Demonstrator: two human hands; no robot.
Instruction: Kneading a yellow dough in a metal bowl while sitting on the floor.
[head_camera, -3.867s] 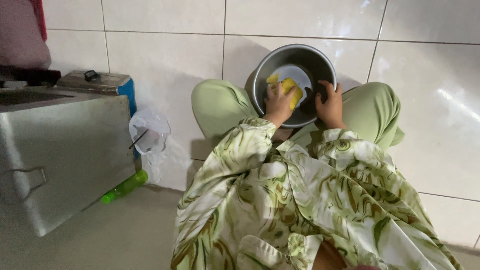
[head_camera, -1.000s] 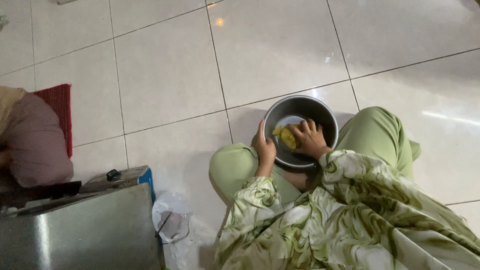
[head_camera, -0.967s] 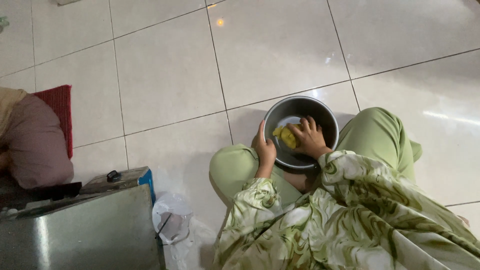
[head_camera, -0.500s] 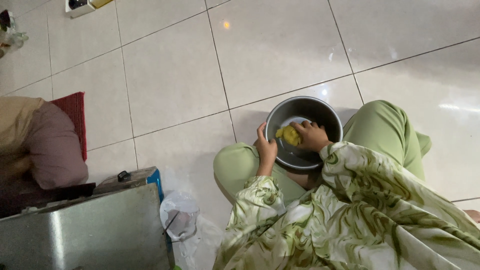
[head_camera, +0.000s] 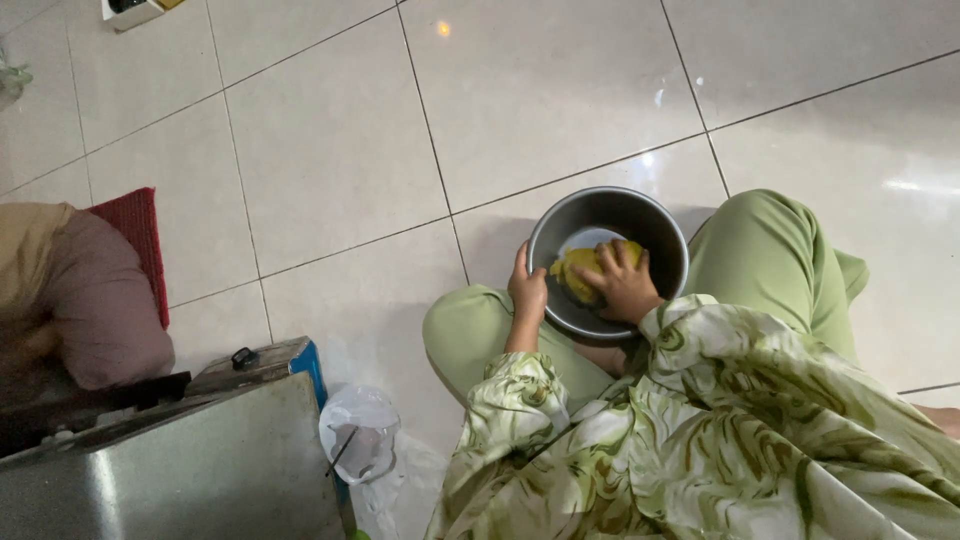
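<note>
— Pale glossy floor tiles (head_camera: 330, 150) run everywhere, with dark grout lines and a ceiling light glinting off them well beyond the hands. Whoever wears the camera sits cross-legged right on them, in green trousers and a leaf-print top.

— And what are the hands on?

— A round metal bowl (head_camera: 660, 225) sits on the floor between the knees. The left hand (head_camera: 527, 292) is curled over the bowl's near-left rim, fingers wrapped on the edge. The right hand (head_camera: 625, 285) is down inside, fingers spread and bent over a yellow sponge (head_camera: 572, 275), pressing it against the inner wall.

— So which step would you call it?

— Scrubbing the inside of the bowl, I'd judge, about mid-way: the sponge sits on the near-left part of the wall, and a lighter patch shows on the bottom just past the right hand. Whether that is suds or water I cannot tell.

— What does the next move ask for?

— Probably a firm hold on the rim so the bowl doesn't spin or slide on slick tile, while the sponge works round the rest of the wall.

— Anything else nearby?

— Well to the left of the left hand stands a steel box (head_camera: 180, 470), with a clear plastic bag (head_camera: 360, 435) just beside it and a blue-edged object (head_camera: 300, 358) on top behind. Farther left, a red mat (head_camera: 140, 225) and a mauve cushion-like bundle (head_camera: 100, 310).
</note>
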